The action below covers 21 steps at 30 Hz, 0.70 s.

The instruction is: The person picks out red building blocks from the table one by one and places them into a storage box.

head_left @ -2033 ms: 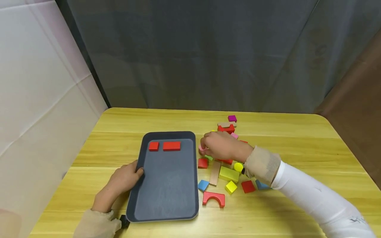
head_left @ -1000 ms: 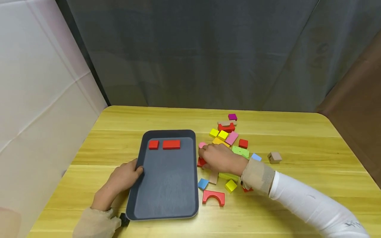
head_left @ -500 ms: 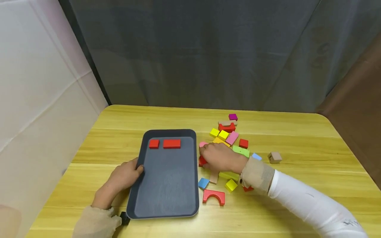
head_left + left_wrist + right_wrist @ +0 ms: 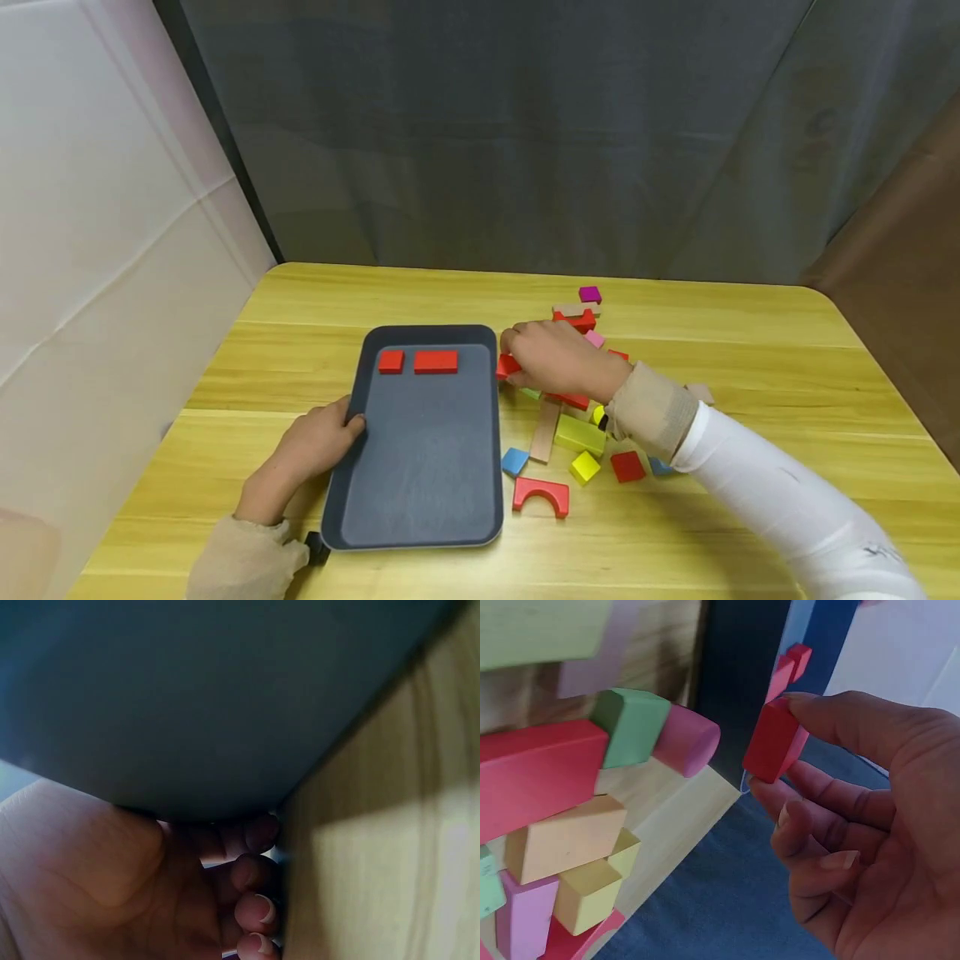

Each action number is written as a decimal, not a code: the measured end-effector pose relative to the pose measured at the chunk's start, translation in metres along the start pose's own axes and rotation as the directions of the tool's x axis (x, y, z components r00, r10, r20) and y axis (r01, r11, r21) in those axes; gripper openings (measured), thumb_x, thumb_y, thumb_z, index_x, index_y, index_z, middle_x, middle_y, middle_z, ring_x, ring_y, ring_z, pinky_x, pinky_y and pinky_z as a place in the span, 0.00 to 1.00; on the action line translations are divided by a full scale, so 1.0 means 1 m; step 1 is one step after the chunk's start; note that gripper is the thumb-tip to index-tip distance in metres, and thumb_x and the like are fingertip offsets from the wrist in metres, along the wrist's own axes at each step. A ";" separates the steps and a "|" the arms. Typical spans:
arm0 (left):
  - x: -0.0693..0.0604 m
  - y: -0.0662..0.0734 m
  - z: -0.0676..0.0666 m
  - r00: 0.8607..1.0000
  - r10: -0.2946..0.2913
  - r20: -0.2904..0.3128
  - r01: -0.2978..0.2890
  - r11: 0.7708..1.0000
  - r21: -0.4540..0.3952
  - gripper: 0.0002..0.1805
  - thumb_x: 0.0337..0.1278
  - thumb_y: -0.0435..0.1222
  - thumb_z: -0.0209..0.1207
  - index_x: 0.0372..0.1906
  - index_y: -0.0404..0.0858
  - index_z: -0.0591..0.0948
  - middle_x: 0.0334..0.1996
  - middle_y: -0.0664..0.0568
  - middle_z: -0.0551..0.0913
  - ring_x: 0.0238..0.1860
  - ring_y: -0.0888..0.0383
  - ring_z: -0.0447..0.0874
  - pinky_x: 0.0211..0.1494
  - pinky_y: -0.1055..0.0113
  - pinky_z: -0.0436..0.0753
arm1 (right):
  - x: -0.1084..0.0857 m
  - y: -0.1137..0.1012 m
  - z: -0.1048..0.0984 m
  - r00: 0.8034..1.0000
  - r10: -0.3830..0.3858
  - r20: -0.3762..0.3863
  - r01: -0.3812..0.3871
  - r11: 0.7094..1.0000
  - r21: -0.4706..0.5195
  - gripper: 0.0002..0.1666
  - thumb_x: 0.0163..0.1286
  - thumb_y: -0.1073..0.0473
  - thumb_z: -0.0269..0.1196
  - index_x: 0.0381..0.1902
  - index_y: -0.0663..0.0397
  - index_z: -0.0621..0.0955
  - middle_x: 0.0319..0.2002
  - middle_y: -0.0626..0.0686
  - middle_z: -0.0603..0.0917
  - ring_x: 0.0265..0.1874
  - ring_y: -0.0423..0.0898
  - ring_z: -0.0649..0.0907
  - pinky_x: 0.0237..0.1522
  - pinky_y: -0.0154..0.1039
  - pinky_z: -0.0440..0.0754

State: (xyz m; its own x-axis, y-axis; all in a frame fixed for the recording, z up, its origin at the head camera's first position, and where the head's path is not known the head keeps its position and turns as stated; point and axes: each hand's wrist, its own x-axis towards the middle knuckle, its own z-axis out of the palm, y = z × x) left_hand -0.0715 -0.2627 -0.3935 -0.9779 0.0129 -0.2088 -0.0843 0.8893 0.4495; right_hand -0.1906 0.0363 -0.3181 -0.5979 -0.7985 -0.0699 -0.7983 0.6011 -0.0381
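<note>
- My head feed comes through bright and even, with a pale sheen on the tabletop [image 4: 675,333] towards its near edge.
- I see a broad, soft-edged shadow below the white sleeve [image 4: 780,492], consistent with light from overhead.
- The dark curtain [image 4: 487,142] at the back looks dim; the white cloth [image 4: 97,208] on the left is pale, tinged pink near the top.
- My left wrist feed is murky and soft: the tray [image 4: 195,712] reads as a bluish, near-featureless dark mass, and shadow borders a lit patch of wood.
- My right wrist feed looks hazy; the red block [image 4: 772,742] is fairly clear, the pale green block [image 4: 540,630] blurry.
</note>
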 end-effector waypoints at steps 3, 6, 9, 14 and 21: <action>0.000 0.000 0.001 1.000 0.003 -0.001 -0.003 1.000 -0.001 0.22 0.67 0.38 0.47 0.59 0.26 0.72 0.42 0.34 0.81 0.40 0.40 0.81 0.42 0.45 0.76 | 0.007 0.001 -0.002 1.000 0.021 -0.003 -0.021 0.999 0.038 0.21 0.57 0.51 0.71 0.44 0.56 0.81 0.33 0.48 0.78 0.30 0.43 0.77 0.29 0.37 0.77; 0.000 0.001 0.001 1.000 0.004 -0.003 -0.004 1.000 -0.004 0.22 0.67 0.37 0.47 0.59 0.26 0.72 0.42 0.35 0.81 0.40 0.41 0.81 0.42 0.45 0.76 | 0.015 0.000 -0.004 0.999 0.041 0.017 -0.042 0.997 0.069 0.22 0.58 0.50 0.70 0.46 0.55 0.80 0.32 0.46 0.77 0.29 0.40 0.77 0.30 0.36 0.77; -0.001 0.002 0.000 1.000 -0.001 -0.002 0.001 1.000 -0.005 0.22 0.67 0.37 0.47 0.58 0.26 0.72 0.42 0.35 0.81 0.40 0.41 0.81 0.42 0.45 0.76 | 0.023 -0.003 -0.003 0.998 0.045 0.034 -0.048 0.995 0.089 0.23 0.60 0.48 0.69 0.48 0.54 0.80 0.31 0.45 0.77 0.26 0.37 0.77 0.29 0.34 0.76; -0.003 0.002 -0.001 1.000 -0.010 0.004 0.010 1.000 -0.005 0.22 0.68 0.38 0.47 0.59 0.26 0.72 0.43 0.35 0.81 0.41 0.41 0.81 0.42 0.45 0.76 | 0.035 -0.007 0.003 0.999 0.026 0.020 -0.027 0.998 0.060 0.23 0.61 0.48 0.68 0.49 0.53 0.79 0.34 0.47 0.78 0.27 0.39 0.77 0.30 0.33 0.76; -0.003 0.000 0.000 1.000 -0.014 0.005 0.014 1.000 -0.007 0.22 0.68 0.38 0.47 0.59 0.26 0.72 0.43 0.35 0.81 0.41 0.41 0.81 0.42 0.45 0.76 | 0.048 -0.006 0.020 0.999 0.018 0.029 -0.019 1.000 0.015 0.23 0.61 0.48 0.68 0.51 0.53 0.80 0.37 0.49 0.79 0.32 0.43 0.77 0.32 0.36 0.77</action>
State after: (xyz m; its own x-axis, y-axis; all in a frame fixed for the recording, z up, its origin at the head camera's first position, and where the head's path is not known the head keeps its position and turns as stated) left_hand -0.0686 -0.2628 -0.3934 -0.9757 0.0030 -0.2189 -0.0988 0.8862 0.4526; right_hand -0.2126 -0.0052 -0.3413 -0.6099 -0.7862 -0.0999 -0.7859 0.6162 -0.0519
